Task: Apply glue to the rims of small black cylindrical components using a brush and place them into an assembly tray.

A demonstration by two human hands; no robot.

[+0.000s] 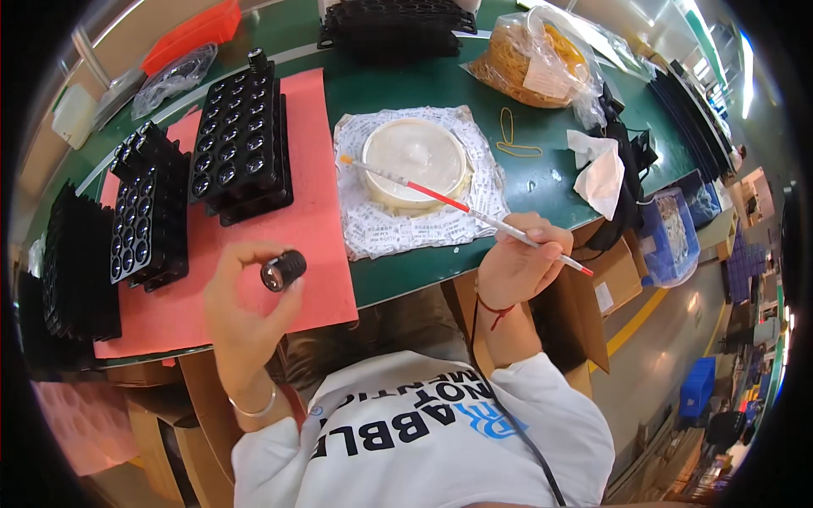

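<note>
My left hand pinches a small black lens barrel between thumb and fingers, above the pink mat; its glass end faces left. In my right hand is a thin paintbrush with a red and white handle, held like a pen. The brush's yellowish tip points left, over the edge of a round white dish. Under that dish lies a crumpled printed cloth or paper. Whether the tip touches the dish, I cannot tell.
On the mat stand two black trays with rows of round lens parts. More black trays are stacked at far left and at the back. A bag of rubber bands, a loose rubber band and white tissue lie right.
</note>
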